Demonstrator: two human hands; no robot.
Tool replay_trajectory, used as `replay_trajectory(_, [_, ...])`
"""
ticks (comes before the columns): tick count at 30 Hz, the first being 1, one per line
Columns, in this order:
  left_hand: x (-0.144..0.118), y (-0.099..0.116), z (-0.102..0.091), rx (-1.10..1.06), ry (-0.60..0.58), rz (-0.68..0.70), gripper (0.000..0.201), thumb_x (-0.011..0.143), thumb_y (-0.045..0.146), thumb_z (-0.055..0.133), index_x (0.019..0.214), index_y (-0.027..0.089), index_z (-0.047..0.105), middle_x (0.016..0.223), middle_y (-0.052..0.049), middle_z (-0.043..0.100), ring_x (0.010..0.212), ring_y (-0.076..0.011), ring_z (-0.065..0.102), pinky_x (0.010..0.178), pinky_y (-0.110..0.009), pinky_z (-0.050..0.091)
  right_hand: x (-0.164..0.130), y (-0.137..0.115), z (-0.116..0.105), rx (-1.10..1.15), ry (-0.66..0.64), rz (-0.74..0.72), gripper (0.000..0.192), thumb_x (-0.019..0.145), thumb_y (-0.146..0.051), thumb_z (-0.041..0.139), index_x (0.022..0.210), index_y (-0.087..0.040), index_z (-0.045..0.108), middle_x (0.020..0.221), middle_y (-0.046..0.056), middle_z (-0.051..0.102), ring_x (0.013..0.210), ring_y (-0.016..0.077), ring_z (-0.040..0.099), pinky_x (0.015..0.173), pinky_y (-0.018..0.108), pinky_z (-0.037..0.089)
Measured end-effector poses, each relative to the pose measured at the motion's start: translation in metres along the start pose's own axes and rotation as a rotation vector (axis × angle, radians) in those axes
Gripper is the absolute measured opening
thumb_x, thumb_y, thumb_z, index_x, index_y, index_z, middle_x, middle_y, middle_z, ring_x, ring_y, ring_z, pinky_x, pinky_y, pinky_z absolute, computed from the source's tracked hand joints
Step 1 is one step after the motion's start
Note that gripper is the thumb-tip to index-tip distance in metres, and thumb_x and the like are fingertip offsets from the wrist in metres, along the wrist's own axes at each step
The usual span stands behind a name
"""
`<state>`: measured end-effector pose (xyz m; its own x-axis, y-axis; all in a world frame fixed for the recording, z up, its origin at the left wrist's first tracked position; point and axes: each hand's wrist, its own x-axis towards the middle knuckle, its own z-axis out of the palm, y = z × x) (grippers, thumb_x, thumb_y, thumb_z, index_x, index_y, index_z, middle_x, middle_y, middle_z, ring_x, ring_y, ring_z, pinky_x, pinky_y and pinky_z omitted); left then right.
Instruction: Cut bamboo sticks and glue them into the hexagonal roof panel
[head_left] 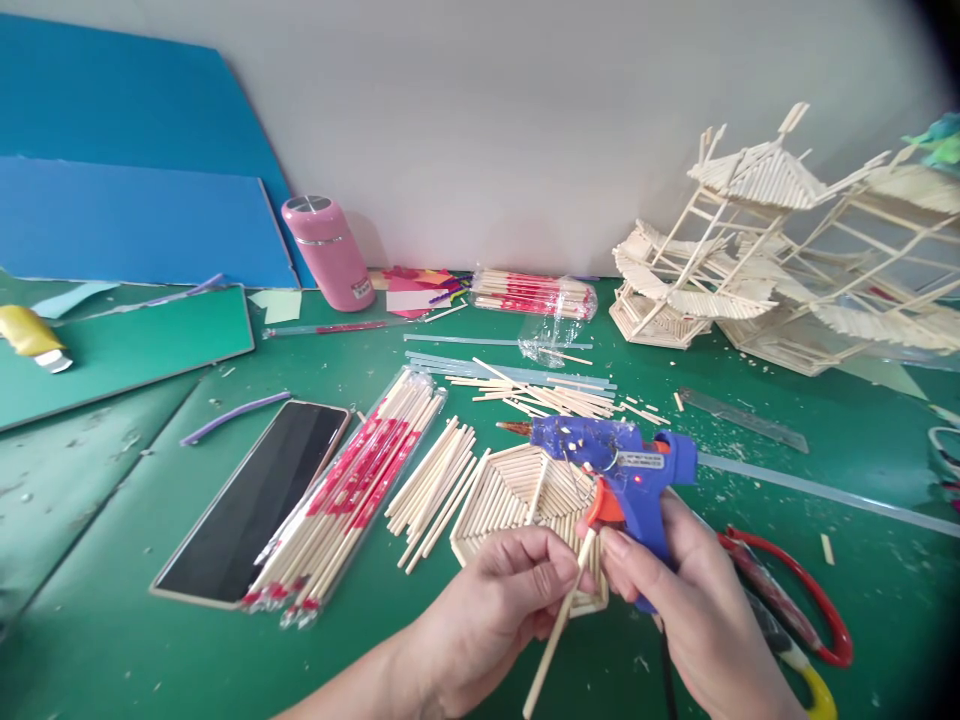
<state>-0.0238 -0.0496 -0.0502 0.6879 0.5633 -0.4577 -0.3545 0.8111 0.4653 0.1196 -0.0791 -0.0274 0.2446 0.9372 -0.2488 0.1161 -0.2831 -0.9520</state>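
Observation:
My right hand (694, 590) grips a blue hot glue gun (615, 465) with an orange trigger, its nozzle pointing left. My left hand (506, 590) pinches a thin wooden stick (559, 625) that slants down towards me, its upper end next to the trigger. Under both hands lies a flat hexagonal panel of glued sticks (514, 495) on the green table (112, 620).
Loose sticks (431, 485) and packs of wrapped chopsticks (352, 500) lie left of the panel, beside a phone (259, 495). Red-handled scissors (795, 590) lie right. Stick pagoda models (750, 250) stand at the back right. A pink flask (330, 250), blue boards and a metal ruler (742, 418) sit further back.

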Motion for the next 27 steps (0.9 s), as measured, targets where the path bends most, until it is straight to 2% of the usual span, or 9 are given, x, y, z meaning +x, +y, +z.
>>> replay_trajectory(7, [-0.001, 0.0, -0.001, -0.055, -0.085, -0.013, 0.016, 0.077, 0.023, 0.057, 0.067, 0.011, 0.062, 0.055, 0.0, 0.048, 0.05, -0.0068, 0.042, 0.053, -0.019, 0.028, 0.001, 0.009, -0.002, 0.113, -0.076, 0.015, 0.021, 0.074, -0.036, 0.059, 0.087, -0.021, 0.052, 0.054, -0.005, 0.046, 0.047, 0.0088, 0.041, 0.045, 0.02, 0.036])
replay_trajectory(13, [-0.001, 0.0, -0.002, -0.087, -0.176, -0.022, 0.02, 0.081, 0.022, 0.051, 0.071, 0.008, 0.06, 0.076, -0.012, 0.058, 0.054, -0.0078, 0.044, 0.054, -0.02, 0.028, -0.002, 0.006, 0.008, 0.362, -0.142, 0.083, 0.023, 0.071, -0.032, 0.065, 0.087, -0.02, 0.055, 0.058, -0.004, 0.051, 0.047, 0.0056, 0.041, 0.045, 0.017, 0.036])
replay_trajectory(17, [0.0, -0.001, -0.001, -0.119, -0.192, -0.019, 0.02, 0.081, 0.023, 0.051, 0.071, 0.008, 0.06, 0.071, -0.008, 0.055, 0.053, -0.0076, 0.045, 0.053, -0.02, 0.028, -0.005, 0.001, 0.013, 0.474, -0.13, 0.138, 0.025, 0.066, -0.029, 0.069, 0.084, -0.018, 0.055, 0.056, -0.004, 0.053, 0.048, 0.0056, 0.043, 0.046, 0.017, 0.038])
replay_trajectory(27, [0.001, -0.003, 0.0, -0.137, -0.195, -0.03, 0.021, 0.078, 0.026, 0.056, 0.07, 0.008, 0.062, 0.06, -0.002, 0.047, 0.048, -0.0071, 0.041, 0.052, -0.022, 0.028, -0.005, 0.001, 0.014, 0.471, -0.163, 0.129, 0.024, 0.067, -0.03, 0.069, 0.082, -0.018, 0.053, 0.054, -0.004, 0.056, 0.047, 0.0075, 0.046, 0.045, 0.019, 0.036])
